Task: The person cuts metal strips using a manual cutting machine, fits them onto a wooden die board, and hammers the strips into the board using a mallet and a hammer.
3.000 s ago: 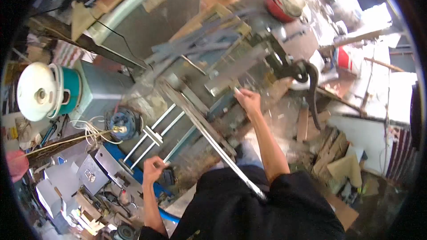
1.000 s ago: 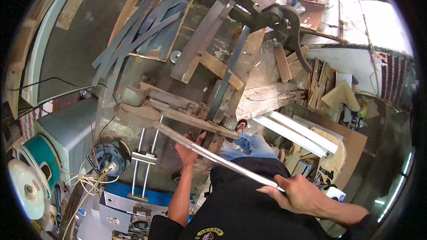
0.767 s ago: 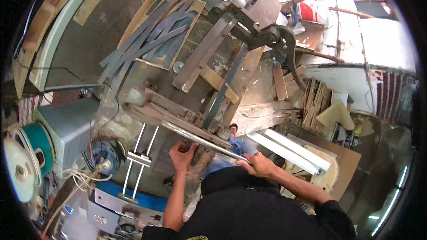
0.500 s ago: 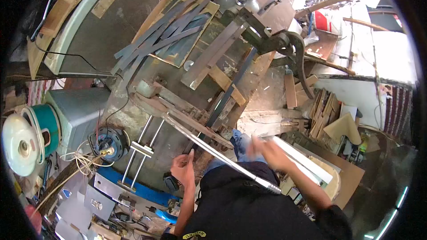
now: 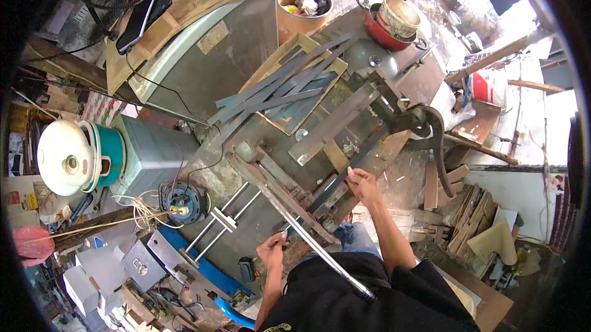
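A long dark metal strip (image 5: 331,189) lies slantwise through a bench-mounted lever device with a rusty frame (image 5: 280,192). My right hand (image 5: 364,185) is closed on the strip's edge, its fingers pinching it beyond the frame. On the near side, my left hand (image 5: 272,250) pinches close to the strip's lower end; the fingertips partly hide what they grip. Between my arms the device's long shiny lever handle (image 5: 323,252) runs down toward my body. Past the frame stands a heavy metal arm (image 5: 338,121) with a curved lever (image 5: 438,147). Two parallel rods with a crosspiece (image 5: 223,219) extend leftward.
Several flat metal strips (image 5: 277,95) lie across a wooden tray (image 5: 289,124) at the back. A motor (image 5: 184,201) with coiled cord and a rice cooker (image 5: 68,156) stand left. A red pot (image 5: 385,30) sits at the far end. Scrap wood (image 5: 465,215) is piled right.
My right hand has moved from beside my body, where it was blurred, forward onto the strip. The view has shifted, and everything sits lower and further right.
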`<control>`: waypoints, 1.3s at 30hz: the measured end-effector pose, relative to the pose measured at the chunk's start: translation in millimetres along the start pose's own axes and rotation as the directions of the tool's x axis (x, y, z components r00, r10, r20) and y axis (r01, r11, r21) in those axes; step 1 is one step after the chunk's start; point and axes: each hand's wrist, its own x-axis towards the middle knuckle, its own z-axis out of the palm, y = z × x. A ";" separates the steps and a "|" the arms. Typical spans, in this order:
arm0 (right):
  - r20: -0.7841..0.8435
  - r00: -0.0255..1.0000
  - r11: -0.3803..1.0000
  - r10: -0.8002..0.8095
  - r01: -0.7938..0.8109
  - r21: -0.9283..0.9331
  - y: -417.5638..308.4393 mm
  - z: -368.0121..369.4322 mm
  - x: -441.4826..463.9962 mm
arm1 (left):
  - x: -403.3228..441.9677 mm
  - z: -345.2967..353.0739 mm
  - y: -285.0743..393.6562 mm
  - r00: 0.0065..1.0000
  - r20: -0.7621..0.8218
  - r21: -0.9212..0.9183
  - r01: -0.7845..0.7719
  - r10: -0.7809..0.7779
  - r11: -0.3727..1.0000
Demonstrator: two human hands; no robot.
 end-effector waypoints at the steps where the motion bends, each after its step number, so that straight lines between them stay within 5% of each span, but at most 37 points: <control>1: -0.058 0.998 0.999 0.038 -0.040 -0.030 -5.5 5.3 -3.3 | 1.4 0.8 2.2 1.000 0.001 0.047 -0.011 0.011 0.999; 7: -0.153 0.988 0.995 -0.003 -0.013 -0.104 -11.7 12.9 -14.7 | 9.6 0.9 3.1 0.997 0.025 0.068 -0.072 0.071 0.995; 13: 0.007 0.999 0.998 -0.038 0.037 0.045 3.3 9.9 -5.6 | 5.8 -1.2 3.7 0.998 0.047 0.110 -0.041 0.036 0.993; 16: -0.086 0.995 0.993 -0.047 0.056 0.102 6.3 13.0 -0.5 | 10.2 -2.3 4.0 0.994 0.080 0.097 -0.082 0.074 0.992; 20: 0.007 0.992 0.991 -0.128 0.128 -0.024 3.1 9.4 2.9 | 10.3 1.2 1.7 0.996 0.024 0.081 -0.083 0.081 0.993; 22: -0.082 0.996 0.998 -0.026 0.021 -0.056 2.9 14.1 2.6 | 10.7 2.2 0.9 0.999 0.002 0.096 -0.036 0.036 0.995; 26: -0.169 0.981 0.995 -0.095 0.086 -0.058 11.4 16.5 6.6 | 14.8 8.4 -1.3 0.998 -0.059 0.122 -0.004 0.011 0.992; 27: -0.010 0.994 0.994 -0.105 0.105 0.009 10.1 13.9 9.5 | 24.9 3.7 -1.5 0.998 -0.067 0.121 -0.002 0.011 0.993; 29: -0.012 0.983 0.972 -0.184 0.181 -0.151 9.4 37.1 -5.4 | 50.5 -16.9 1.1 0.937 -0.055 -0.004 -0.346 0.346 0.938; 30: 0.016 0.956 0.908 -0.294 0.285 -0.308 -2.1 49.0 -5.3 | 53.1 -13.5 9.6 0.934 -0.065 -0.015 -0.352 0.350 0.936; 32: 0.001 0.958 0.896 -0.286 0.268 -0.354 1.1 42.5 6.9 | 61.9 -11.8 36.2 0.987 -0.078 0.072 -0.132 0.137 0.989; 34: -0.002 0.989 0.982 -0.150 0.148 -0.116 4.9 28.1 19.8 | 63.3 -6.1 42.9 0.996 -0.026 0.063 -0.088 0.090 0.994; 36: -0.167 0.949 0.958 -0.268 0.245 -0.148 -1.2 19.0 25.6 | 56.2 5.4 49.9 0.971 -0.176 0.246 -0.113 0.159 0.963; 37: -0.166 0.895 0.887 -0.414 0.356 -0.293 -13.4 6.2 28.2 | 60.8 5.7 43.6 0.921 -0.200 0.301 -0.268 0.335 0.915; 38: -0.161 0.820 0.787 -0.549 0.443 -0.429 -29.0 -3.4 23.2 | 56.4 3.2 48.7 0.929 -0.162 0.313 -0.272 0.334 0.910; 39: -0.132 0.850 0.816 -0.510 0.429 -0.387 -53.0 6.4 -11.2 | 43.0 1.1 61.6 0.954 -0.028 0.282 -0.279 0.299 0.918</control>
